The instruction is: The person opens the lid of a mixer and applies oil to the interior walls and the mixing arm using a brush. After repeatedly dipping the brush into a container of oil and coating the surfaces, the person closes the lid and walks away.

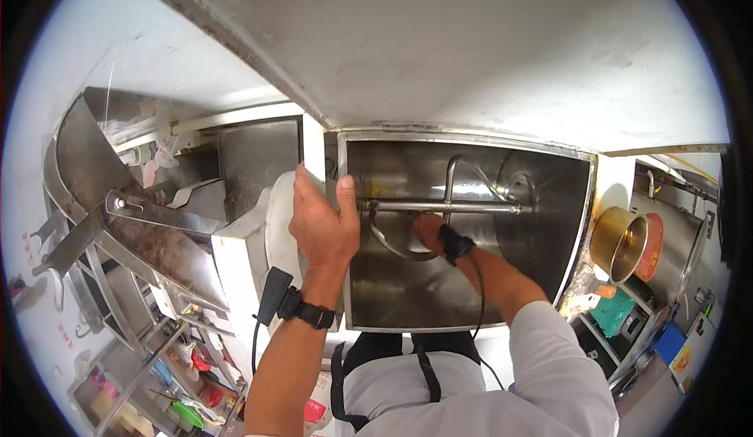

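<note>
A steel mixer tub [471,329] with a rectangular rim lies in front of me, its lid raised. Across its inside runs a metal mixing shaft [439,206] with curved bars. My right hand [429,231] reaches down into the tub beside the shaft and the curved bar; its fingers are hidden, and I cannot tell whether it grips anything. At the tub's left side, my left hand [325,221] is raised with thumb and fingers apart, holding nothing, next to a round white cover [281,209]. Each wrist wears a black strap with a small device and a cable.
The large pale lid [471,45] stands over the tub's far side. To the right sit a brass-coloured pot [608,241], a red round item [651,247] and green cloth [612,311]. A metal machine with a curved chute [94,154] fills the left, above a rack of items.
</note>
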A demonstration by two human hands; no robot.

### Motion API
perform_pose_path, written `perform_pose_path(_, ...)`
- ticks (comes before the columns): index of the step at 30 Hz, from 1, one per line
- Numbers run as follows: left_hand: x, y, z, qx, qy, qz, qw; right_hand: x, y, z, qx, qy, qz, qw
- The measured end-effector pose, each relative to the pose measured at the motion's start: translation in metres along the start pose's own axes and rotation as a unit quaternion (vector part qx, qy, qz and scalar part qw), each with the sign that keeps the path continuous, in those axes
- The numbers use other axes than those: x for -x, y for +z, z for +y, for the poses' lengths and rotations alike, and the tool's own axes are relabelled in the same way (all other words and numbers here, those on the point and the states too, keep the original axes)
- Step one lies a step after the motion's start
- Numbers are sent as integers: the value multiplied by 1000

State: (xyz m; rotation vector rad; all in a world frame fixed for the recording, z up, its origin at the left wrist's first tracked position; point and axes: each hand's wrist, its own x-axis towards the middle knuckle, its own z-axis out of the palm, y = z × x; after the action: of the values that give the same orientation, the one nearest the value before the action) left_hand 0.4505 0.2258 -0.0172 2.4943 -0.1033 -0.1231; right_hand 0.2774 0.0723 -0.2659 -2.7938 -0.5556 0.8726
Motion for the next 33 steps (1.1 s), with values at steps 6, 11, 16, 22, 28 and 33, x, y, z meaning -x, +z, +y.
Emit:
perform_pose_path(6, 3, 4, -1, -6, 3, 28, 1000, -22, -6, -22, -67, 30, -59, 996)
perform_pose_path(11, -2, -1, 3, -3, 11, 5, 1000, -44, 47, -15, -26, -45, -56, 997)
perform_pose_path(16, 1, 4, -3, -37, 37, 35, 998, -51, 57, -9, -270, 19, 143, 952)
perform_pose_path(22, -2, 2, -4, 5, 18, 7, 1000, -7, 50, 3, -92, -102, 90, 986)
perform_pose_path(28, -1, -1, 3, -18, 1, -6, 1000, 29, -48, 40, -201, -68, -115, 971)
perform_pose_path(33, -1, 3, -1, -32, -1, 2, 999, -2, -63, -6, -254, -3, -80, 964)
